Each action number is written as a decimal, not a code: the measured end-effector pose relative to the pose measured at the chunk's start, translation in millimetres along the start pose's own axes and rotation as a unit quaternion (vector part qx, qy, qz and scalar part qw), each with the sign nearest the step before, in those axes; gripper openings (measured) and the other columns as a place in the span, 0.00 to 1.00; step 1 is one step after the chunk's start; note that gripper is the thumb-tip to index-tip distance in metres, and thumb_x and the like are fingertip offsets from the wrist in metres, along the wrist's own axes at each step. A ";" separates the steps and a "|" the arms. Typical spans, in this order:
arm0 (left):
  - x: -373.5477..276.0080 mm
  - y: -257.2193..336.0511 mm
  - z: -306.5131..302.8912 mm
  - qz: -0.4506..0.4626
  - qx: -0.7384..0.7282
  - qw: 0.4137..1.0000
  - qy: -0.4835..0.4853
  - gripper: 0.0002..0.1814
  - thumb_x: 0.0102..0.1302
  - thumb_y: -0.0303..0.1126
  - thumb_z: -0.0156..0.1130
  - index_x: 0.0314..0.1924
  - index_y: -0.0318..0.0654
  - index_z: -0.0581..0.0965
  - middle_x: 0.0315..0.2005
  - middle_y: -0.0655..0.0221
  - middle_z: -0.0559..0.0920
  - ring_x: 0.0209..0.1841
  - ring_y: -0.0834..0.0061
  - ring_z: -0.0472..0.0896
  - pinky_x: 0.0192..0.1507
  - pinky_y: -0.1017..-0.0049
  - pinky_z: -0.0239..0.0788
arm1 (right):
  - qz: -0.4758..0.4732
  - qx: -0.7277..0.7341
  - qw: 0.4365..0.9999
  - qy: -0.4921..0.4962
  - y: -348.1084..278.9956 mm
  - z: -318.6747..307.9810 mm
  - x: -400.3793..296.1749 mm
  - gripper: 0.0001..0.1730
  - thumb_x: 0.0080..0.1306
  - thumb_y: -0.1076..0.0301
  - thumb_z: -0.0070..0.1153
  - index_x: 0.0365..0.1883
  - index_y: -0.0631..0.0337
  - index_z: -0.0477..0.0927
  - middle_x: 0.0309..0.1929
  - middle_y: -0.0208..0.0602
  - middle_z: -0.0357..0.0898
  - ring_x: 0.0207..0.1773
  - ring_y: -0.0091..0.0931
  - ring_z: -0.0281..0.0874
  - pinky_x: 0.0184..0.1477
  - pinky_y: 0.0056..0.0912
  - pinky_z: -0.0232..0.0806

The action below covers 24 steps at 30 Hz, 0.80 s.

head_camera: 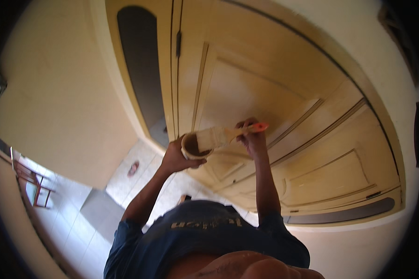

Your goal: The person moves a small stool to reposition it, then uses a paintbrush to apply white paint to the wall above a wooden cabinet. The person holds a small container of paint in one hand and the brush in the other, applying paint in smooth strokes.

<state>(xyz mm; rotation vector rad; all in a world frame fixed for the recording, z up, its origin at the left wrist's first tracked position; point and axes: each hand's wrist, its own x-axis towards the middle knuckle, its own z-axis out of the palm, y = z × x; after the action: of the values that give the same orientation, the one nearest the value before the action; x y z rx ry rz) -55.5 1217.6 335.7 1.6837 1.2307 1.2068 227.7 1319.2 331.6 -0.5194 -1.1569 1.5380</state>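
Observation:
My left hand (176,157) is wrapped around a small round tub (183,149), its mouth tilted towards me and brown inside. A wide paintbrush (237,133) is in my right hand (252,137), gripped by its wooden handle with a red-orange end. The brush's broad pale head (211,138) lies across the tub's mouth and hides part of it; I cannot tell whether the bristles touch the rim. Behind both hands stands a yellowish-brown panelled double door (251,80) with raised mouldings.
A dark narrow pane (139,62) sits beside the door at left, and another pane (345,211) at lower right. Cream wall (66,87) bounds the left. Light floor tiles (125,185) carry a small reddish object (133,168); a wooden chair (38,188) stands far left.

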 end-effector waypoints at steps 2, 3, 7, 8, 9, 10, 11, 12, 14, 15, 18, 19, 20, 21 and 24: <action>19.8 4.7 -0.6 0.005 -0.011 0.999 -0.030 0.46 0.44 0.42 0.86 0.62 0.33 0.76 0.51 0.59 0.87 0.55 0.68 0.86 0.60 0.68 0.76 | -0.009 -0.035 0.999 -0.033 -11.7 -11.3 -0.3 0.18 0.63 0.79 0.67 0.47 0.57 0.74 0.47 0.44 0.81 0.39 0.27 0.84 0.31 0.25 0.77; 29.7 11.1 -1.0 0.016 0.003 0.999 -0.046 0.45 0.45 0.41 0.86 0.62 0.33 0.76 0.51 0.59 0.87 0.54 0.69 0.86 0.59 0.68 0.76 | -0.019 -0.054 0.998 -0.038 -23.0 -10.1 -3.5 0.18 0.62 0.81 0.66 0.47 0.58 0.76 0.48 0.45 0.82 0.40 0.27 0.84 0.32 0.25 0.77; 47.0 46.7 -21.6 0.074 -0.003 0.996 -0.046 0.42 0.46 0.37 0.85 0.62 0.32 0.77 0.51 0.60 0.87 0.54 0.70 0.86 0.60 0.69 0.76 | -0.075 -0.129 0.986 -0.071 -63.2 17.5 7.8 0.16 0.58 0.86 0.66 0.42 0.59 0.81 0.48 0.47 0.83 0.41 0.29 0.86 0.31 0.24 0.74; 52.9 51.9 -24.5 0.093 -0.019 0.994 -0.047 0.42 0.47 0.37 0.85 0.62 0.32 0.77 0.51 0.61 0.87 0.54 0.70 0.85 0.60 0.70 0.75 | -0.106 -0.163 0.979 -0.057 -72.3 20.7 9.7 0.15 0.57 0.87 0.66 0.40 0.61 0.81 0.48 0.48 0.84 0.41 0.30 0.87 0.32 0.25 0.76; 55.6 57.0 -24.0 0.098 -0.029 0.994 -0.046 0.42 0.47 0.37 0.85 0.62 0.32 0.77 0.51 0.61 0.87 0.53 0.70 0.86 0.60 0.70 0.75 | -0.133 -0.194 0.971 -0.045 -80.5 21.8 8.7 0.15 0.57 0.88 0.66 0.39 0.62 0.81 0.48 0.49 0.84 0.41 0.32 0.87 0.33 0.26 0.77; 59.9 62.9 -23.4 0.104 -0.039 0.993 -0.044 0.41 0.48 0.37 0.85 0.62 0.32 0.77 0.50 0.61 0.87 0.53 0.70 0.86 0.59 0.70 0.75 | -0.159 -0.224 0.961 -0.033 -88.4 24.8 8.5 0.14 0.56 0.89 0.66 0.37 0.63 0.81 0.48 0.50 0.85 0.41 0.33 0.88 0.34 0.27 0.79; 64.6 69.8 -23.1 0.110 -0.049 0.992 -0.043 0.41 0.48 0.37 0.85 0.62 0.32 0.77 0.50 0.61 0.87 0.53 0.70 0.86 0.59 0.70 0.75 | -0.195 -0.212 0.957 -0.043 -96.1 29.8 9.1 0.14 0.57 0.89 0.66 0.38 0.64 0.82 0.48 0.51 0.85 0.43 0.34 0.88 0.36 0.29 0.81; 66.5 75.9 -20.8 0.109 -0.047 0.992 -0.044 0.40 0.49 0.37 0.84 0.61 0.32 0.78 0.50 0.61 0.87 0.53 0.70 0.86 0.59 0.70 0.75 | -0.226 -0.199 0.952 -0.050 -103.0 36.7 6.7 0.14 0.58 0.88 0.67 0.40 0.65 0.82 0.47 0.52 0.86 0.46 0.35 0.88 0.39 0.31 0.82; 71.5 90.6 -17.3 0.108 -0.042 0.992 -0.045 0.38 0.49 0.38 0.84 0.60 0.32 0.79 0.50 0.61 0.87 0.53 0.71 0.86 0.58 0.70 0.75 | -0.273 -0.185 0.942 -0.062 -117.2 45.4 7.1 0.14 0.59 0.89 0.66 0.41 0.67 0.82 0.47 0.54 0.86 0.49 0.37 0.88 0.44 0.35 0.84; 73.8 95.0 -14.9 0.109 -0.042 0.992 -0.048 0.37 0.50 0.38 0.84 0.59 0.32 0.79 0.49 0.61 0.88 0.53 0.71 0.86 0.58 0.70 0.75 | -0.288 -0.183 0.938 -0.068 -125.0 47.9 8.3 0.13 0.60 0.89 0.65 0.42 0.68 0.81 0.47 0.55 0.86 0.49 0.38 0.88 0.45 0.37 0.85; 82.4 103.0 -9.3 0.116 -0.064 0.990 -0.049 0.32 0.51 0.38 0.83 0.54 0.32 0.82 0.47 0.62 0.88 0.52 0.72 0.86 0.57 0.71 0.75 | -0.283 -0.183 0.941 -0.041 -145.6 48.9 14.5 0.12 0.62 0.89 0.63 0.43 0.69 0.80 0.45 0.55 0.86 0.48 0.38 0.89 0.46 0.39 0.85; 84.4 106.5 -9.0 0.118 -0.074 0.989 -0.046 0.32 0.51 0.38 0.83 0.54 0.32 0.82 0.47 0.62 0.88 0.52 0.72 0.86 0.57 0.71 0.75 | -0.271 -0.185 0.944 -0.023 -151.5 48.7 16.5 0.12 0.63 0.88 0.63 0.43 0.69 0.80 0.44 0.54 0.86 0.47 0.38 0.89 0.45 0.39 0.85; 87.0 110.6 -9.4 0.120 -0.084 0.988 -0.043 0.32 0.51 0.38 0.83 0.55 0.32 0.82 0.47 0.62 0.88 0.52 0.73 0.86 0.57 0.71 0.75 | -0.289 -0.190 0.938 -0.016 -155.9 48.7 19.2 0.11 0.64 0.87 0.62 0.44 0.69 0.80 0.44 0.53 0.86 0.46 0.37 0.89 0.45 0.38 0.85; 87.9 112.8 -9.7 0.119 -0.095 0.988 -0.040 0.32 0.51 0.38 0.83 0.55 0.32 0.82 0.47 0.62 0.88 0.52 0.73 0.86 0.56 0.71 0.76 | -0.304 -0.196 0.932 -0.008 -158.5 49.3 20.5 0.10 0.66 0.86 0.61 0.45 0.69 0.80 0.44 0.52 0.86 0.45 0.37 0.89 0.44 0.38 0.85; 99.1 117.5 -17.4 0.141 -0.064 0.988 0.008 0.33 0.52 0.39 0.83 0.55 0.31 0.81 0.48 0.62 0.88 0.51 0.74 0.85 0.56 0.71 0.76 | -0.311 -0.141 0.937 0.078 -168.5 73.4 32.0 0.08 0.70 0.81 0.60 0.47 0.69 0.80 0.45 0.47 0.85 0.42 0.33 0.89 0.42 0.36 0.85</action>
<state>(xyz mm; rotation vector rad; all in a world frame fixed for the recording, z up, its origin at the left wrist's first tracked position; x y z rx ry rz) -27.6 1278.9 475.0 1.7961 0.9231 1.4376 240.6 1308.7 517.4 -0.3991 -1.2697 0.7800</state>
